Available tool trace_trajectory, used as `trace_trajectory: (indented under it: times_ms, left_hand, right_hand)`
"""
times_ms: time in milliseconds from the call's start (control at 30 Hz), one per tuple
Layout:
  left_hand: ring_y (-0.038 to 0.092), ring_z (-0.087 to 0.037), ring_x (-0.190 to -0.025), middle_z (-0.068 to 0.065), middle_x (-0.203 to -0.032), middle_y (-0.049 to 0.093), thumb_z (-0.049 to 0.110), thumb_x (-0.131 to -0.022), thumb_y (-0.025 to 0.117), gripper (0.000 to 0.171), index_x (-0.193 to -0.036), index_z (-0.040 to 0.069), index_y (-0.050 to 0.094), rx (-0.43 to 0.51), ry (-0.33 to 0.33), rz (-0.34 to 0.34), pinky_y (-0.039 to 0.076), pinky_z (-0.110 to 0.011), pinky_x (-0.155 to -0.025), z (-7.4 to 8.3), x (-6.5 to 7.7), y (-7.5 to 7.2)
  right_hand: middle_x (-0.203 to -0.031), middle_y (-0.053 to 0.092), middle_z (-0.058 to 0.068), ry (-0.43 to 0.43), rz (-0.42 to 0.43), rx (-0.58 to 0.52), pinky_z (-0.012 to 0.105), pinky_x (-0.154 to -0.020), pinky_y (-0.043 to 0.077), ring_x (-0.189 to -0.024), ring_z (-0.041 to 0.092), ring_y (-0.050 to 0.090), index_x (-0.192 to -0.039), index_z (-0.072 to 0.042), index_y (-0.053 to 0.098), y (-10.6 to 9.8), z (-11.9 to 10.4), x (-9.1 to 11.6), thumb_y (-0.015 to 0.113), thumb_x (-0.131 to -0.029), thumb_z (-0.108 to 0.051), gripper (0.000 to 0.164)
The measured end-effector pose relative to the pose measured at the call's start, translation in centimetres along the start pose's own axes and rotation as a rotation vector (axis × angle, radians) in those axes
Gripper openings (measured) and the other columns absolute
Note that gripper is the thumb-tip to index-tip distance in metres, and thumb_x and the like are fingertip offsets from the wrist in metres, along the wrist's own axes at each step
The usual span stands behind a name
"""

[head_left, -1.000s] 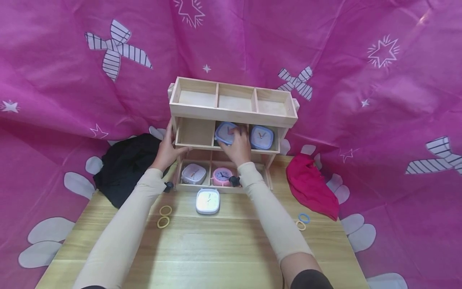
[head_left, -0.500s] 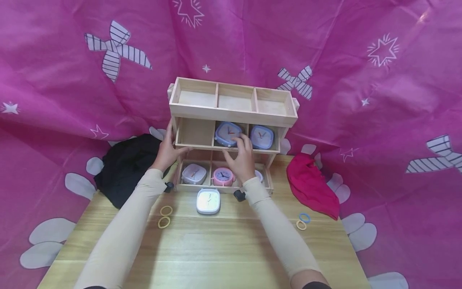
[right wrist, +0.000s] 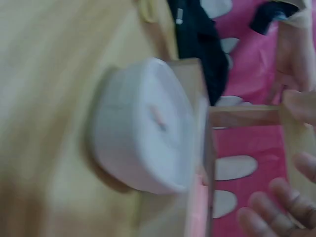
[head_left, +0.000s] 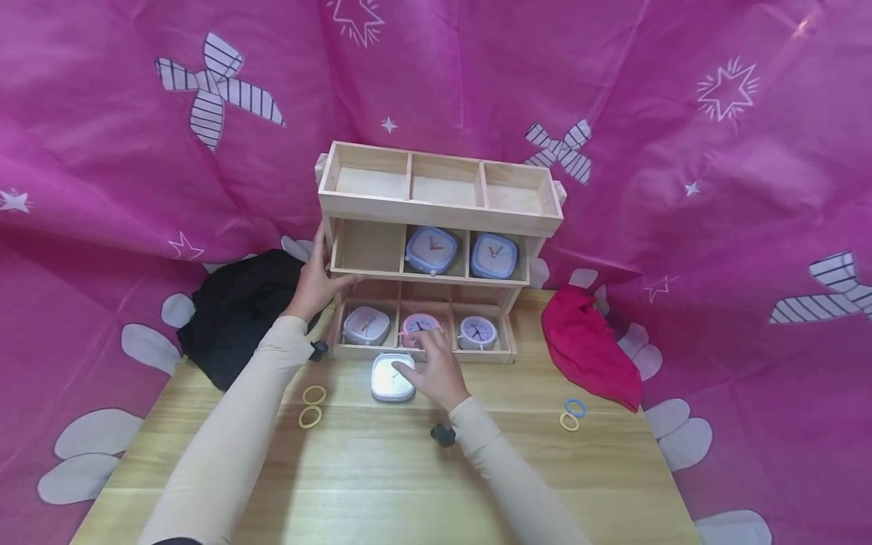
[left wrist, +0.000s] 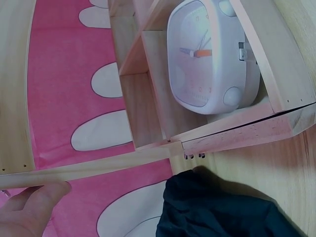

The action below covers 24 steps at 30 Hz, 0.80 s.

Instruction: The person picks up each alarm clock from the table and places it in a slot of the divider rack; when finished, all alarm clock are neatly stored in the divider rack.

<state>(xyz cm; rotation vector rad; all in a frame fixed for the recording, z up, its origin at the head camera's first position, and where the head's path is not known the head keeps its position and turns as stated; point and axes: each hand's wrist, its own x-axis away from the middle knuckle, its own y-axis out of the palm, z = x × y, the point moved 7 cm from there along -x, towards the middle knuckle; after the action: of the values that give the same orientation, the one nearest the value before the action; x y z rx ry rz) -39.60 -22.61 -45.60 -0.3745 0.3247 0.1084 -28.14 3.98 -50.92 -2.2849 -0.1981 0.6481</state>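
Note:
A three-tier wooden organizer (head_left: 436,210) stands on the table. My left hand (head_left: 315,288) grips its left side at the middle tier, with the thumb (left wrist: 54,192) on the wooden edge in the left wrist view. In front of the bottom tier lies a white alarm clock (head_left: 393,378), blurred in the right wrist view. Just right of this clock is my right hand (head_left: 437,372), fingers spread and holding nothing, its thumb reaching over the clock's edge. Two blue alarm clocks (head_left: 431,250) sit in the middle tier's centre and right compartments.
The bottom tier holds a whitish alarm clock (head_left: 366,325), a pink alarm clock (head_left: 417,327) partly behind my right hand, and a round pale alarm clock (head_left: 478,333). Black cloth (head_left: 235,314) lies left, red cloth (head_left: 589,344) right. Small rings (head_left: 309,417) lie on both sides.
My right hand has let go of the blue clock in the middle tier's centre compartment and moved down beside the white clock on the table. The left hand stays on the organizer.

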Motion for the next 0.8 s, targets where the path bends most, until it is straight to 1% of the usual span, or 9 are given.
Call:
trace_trajectory:
  times_ms: [67, 100, 167, 200, 300, 400, 500, 667, 800]
  left_hand:
    - [0.046, -0.047, -0.150, -0.022, -0.173, 0.032, 0.003, -0.083, 0.091, 0.133, -0.172, 0.041, 0.000, 0.005, -0.003, 0.001, 0.045, -0.067, -0.118, 0.0, 0.0, 0.0]
    - [0.046, -0.047, -0.150, -0.021, -0.173, 0.031, 0.003, -0.083, 0.091, 0.133, -0.172, 0.041, 0.000, 0.007, -0.002, 0.001, 0.045, -0.067, -0.118, 0.0, 0.0, 0.0]
    - [0.045, -0.047, -0.151, -0.021, -0.174, 0.030, 0.002, -0.084, 0.090, 0.132, -0.172, 0.041, -0.001, 0.012, 0.001, -0.001, 0.045, -0.068, -0.118, 0.0, 0.0, 0.0]
    - [0.045, -0.047, -0.151, -0.020, -0.174, 0.030, 0.002, -0.084, 0.090, 0.132, -0.172, 0.042, 0.000, 0.014, 0.001, -0.001, 0.045, -0.068, -0.118, -0.1, 0.0, 0.0]
    - [0.045, -0.048, -0.150, -0.021, -0.174, 0.030, 0.001, -0.084, 0.090, 0.132, -0.172, 0.042, 0.000, 0.017, 0.006, 0.003, 0.045, -0.069, -0.117, 0.0, 0.0, 0.0]
    - [0.045, -0.048, -0.150, -0.021, -0.174, 0.030, 0.001, -0.084, 0.090, 0.132, -0.172, 0.041, 0.000, 0.019, 0.005, 0.004, 0.045, -0.068, -0.117, 0.0, 0.0, 0.0]
    - [0.045, -0.047, -0.151, -0.021, -0.174, 0.030, 0.002, -0.084, 0.089, 0.132, -0.172, 0.042, -0.001, 0.017, -0.002, 0.000, 0.045, -0.068, -0.117, 0.0, 0.0, 0.0]
    - [0.042, -0.046, -0.153, -0.019, -0.175, 0.028, 0.002, -0.085, 0.089, 0.132, -0.171, 0.044, -0.001, 0.020, -0.006, -0.008, 0.043, -0.068, -0.119, -0.1, 0.0, 0.1]
    - [0.040, -0.046, -0.155, -0.018, -0.176, 0.026, 0.004, -0.085, 0.090, 0.132, -0.171, 0.044, -0.001, 0.020, -0.004, -0.011, 0.043, -0.068, -0.120, -0.1, 0.0, 0.1]
  right_hand:
    - [-0.138, 0.061, 0.014, 0.036, -0.068, -0.016, 0.051, -0.103, 0.059, -0.126, 0.036, 0.065, -0.130, -0.011, 0.066, 1.3, 0.7, 1.0, 0.091, -0.084, -0.035, 0.058]
    - [-0.141, 0.060, 0.015, 0.055, -0.096, -0.026, 0.053, -0.108, 0.057, -0.130, 0.037, 0.063, -0.133, -0.011, 0.065, 1.9, 1.1, 1.4, 0.092, -0.083, -0.035, 0.062]
    - [-0.147, 0.056, 0.015, 0.090, -0.141, -0.036, 0.055, -0.112, 0.054, -0.135, 0.038, 0.060, -0.139, -0.013, 0.062, 3.1, 1.8, 2.1, 0.095, -0.079, -0.034, 0.071]
    - [-0.147, 0.054, 0.015, 0.110, -0.158, -0.047, 0.055, -0.113, 0.053, -0.136, 0.038, 0.059, -0.141, -0.014, 0.061, 3.6, 2.2, 2.4, 0.096, -0.078, -0.033, 0.075]
    - [-0.141, 0.053, 0.011, 0.157, -0.186, -0.071, 0.052, -0.111, 0.055, -0.129, 0.033, 0.060, -0.146, -0.019, 0.058, 4.9, 3.0, 3.0, 0.099, -0.074, -0.030, 0.084]
    - [-0.138, 0.051, 0.011, 0.188, -0.186, -0.099, 0.052, -0.107, 0.057, -0.124, 0.032, 0.063, -0.150, -0.021, 0.057, 5.9, 3.7, 3.2, 0.099, -0.072, -0.028, 0.089]
    - [-0.141, 0.050, 0.011, 0.206, -0.175, -0.133, 0.053, -0.106, 0.058, -0.123, 0.034, 0.064, -0.150, -0.022, 0.056, 6.6, 3.9, 3.3, 0.099, -0.071, -0.028, 0.090]
    - [-0.145, 0.046, 0.012, 0.230, -0.146, -0.180, 0.053, -0.109, 0.055, -0.127, 0.035, 0.060, -0.149, -0.019, 0.058, 7.1, 4.0, 3.3, 0.099, -0.070, -0.025, 0.089]
    - [-0.146, 0.045, 0.012, 0.229, -0.120, -0.179, 0.055, -0.110, 0.055, -0.128, 0.036, 0.060, -0.149, -0.020, 0.058, 7.4, 4.2, 3.3, 0.101, -0.068, -0.027, 0.091]
